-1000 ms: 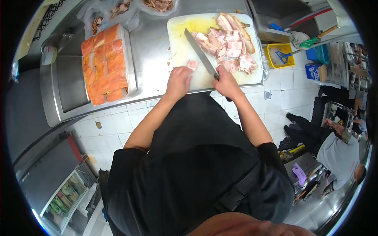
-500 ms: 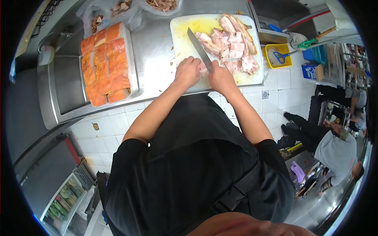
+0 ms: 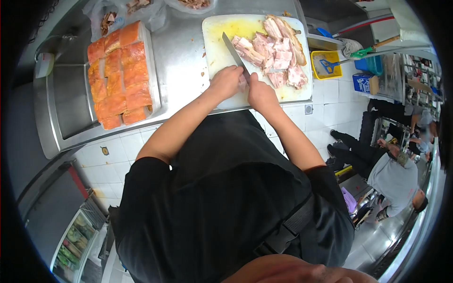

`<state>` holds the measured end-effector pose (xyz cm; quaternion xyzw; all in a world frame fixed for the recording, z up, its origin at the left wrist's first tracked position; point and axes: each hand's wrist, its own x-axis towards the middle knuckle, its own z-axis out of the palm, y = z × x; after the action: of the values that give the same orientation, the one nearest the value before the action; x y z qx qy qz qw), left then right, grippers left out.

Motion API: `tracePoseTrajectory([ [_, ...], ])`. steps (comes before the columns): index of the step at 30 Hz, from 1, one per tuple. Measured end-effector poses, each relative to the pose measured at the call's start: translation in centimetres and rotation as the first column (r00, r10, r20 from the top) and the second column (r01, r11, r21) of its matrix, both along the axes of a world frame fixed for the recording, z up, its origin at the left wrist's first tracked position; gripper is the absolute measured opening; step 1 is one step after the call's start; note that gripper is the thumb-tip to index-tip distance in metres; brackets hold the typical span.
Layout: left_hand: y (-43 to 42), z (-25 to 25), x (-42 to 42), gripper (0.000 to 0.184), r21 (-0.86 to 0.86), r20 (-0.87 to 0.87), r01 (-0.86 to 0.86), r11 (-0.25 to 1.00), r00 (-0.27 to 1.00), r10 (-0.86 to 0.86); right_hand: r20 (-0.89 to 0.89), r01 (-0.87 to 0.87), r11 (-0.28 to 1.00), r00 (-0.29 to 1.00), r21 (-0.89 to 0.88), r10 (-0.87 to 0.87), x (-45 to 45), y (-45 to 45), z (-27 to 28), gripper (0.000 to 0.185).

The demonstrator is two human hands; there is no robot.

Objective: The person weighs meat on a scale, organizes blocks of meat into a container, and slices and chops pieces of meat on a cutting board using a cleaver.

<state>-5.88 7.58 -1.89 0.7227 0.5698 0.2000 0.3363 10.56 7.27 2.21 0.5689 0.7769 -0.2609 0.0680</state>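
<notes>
My right hand (image 3: 262,95) is wrapped round the handle of a long kitchen knife (image 3: 233,51), whose blade points away and to the left over the white cutting board (image 3: 214,40). Close against the blade, my left hand (image 3: 226,82) has its fingers curled on a small piece of pale pink meat (image 3: 243,85), mostly hidden between hand and knife. Chopped meat chunks (image 3: 283,59) lie in a heap on the board's right half, beside a longer slab of meat (image 3: 295,41) at the far right.
Left on the steel counter (image 3: 179,56) is a tray of orange-brown roasted meat blocks (image 3: 123,70), next to a sink (image 3: 73,94). Bags of meat scraps (image 3: 141,19) stand behind. A yellow bin (image 3: 326,66) is at right; a person in grey (image 3: 394,174) works farther off.
The view has shifted slightly, so the surroundings sit a little farther left. My left hand has come closer to the knife blade, and less of the held meat shows.
</notes>
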Motion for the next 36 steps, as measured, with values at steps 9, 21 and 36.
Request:
tracePoseTrajectory([
  [9,0.3,-0.4,-0.3,0.017,-0.027,0.028,0.009,1.0,1.0,-0.008,0.008,0.009,1.0,1.0,0.021,-0.009,-0.3,-0.2,-0.4,0.025],
  [21,0.5,-1.1,-0.5,0.018,0.041,0.0,0.026,0.999,1.0,-0.026,0.061,-0.003,0.999,0.998,-0.032,0.005,-1.7,0.9,2.9,0.025],
  [36,0.3,-1.7,-0.5,0.016,0.023,-0.008,0.018,1.0,1.0,-0.018,0.025,-0.002,1.0,1.0,0.013,0.002,-1.8,1.2,1.3,0.026],
])
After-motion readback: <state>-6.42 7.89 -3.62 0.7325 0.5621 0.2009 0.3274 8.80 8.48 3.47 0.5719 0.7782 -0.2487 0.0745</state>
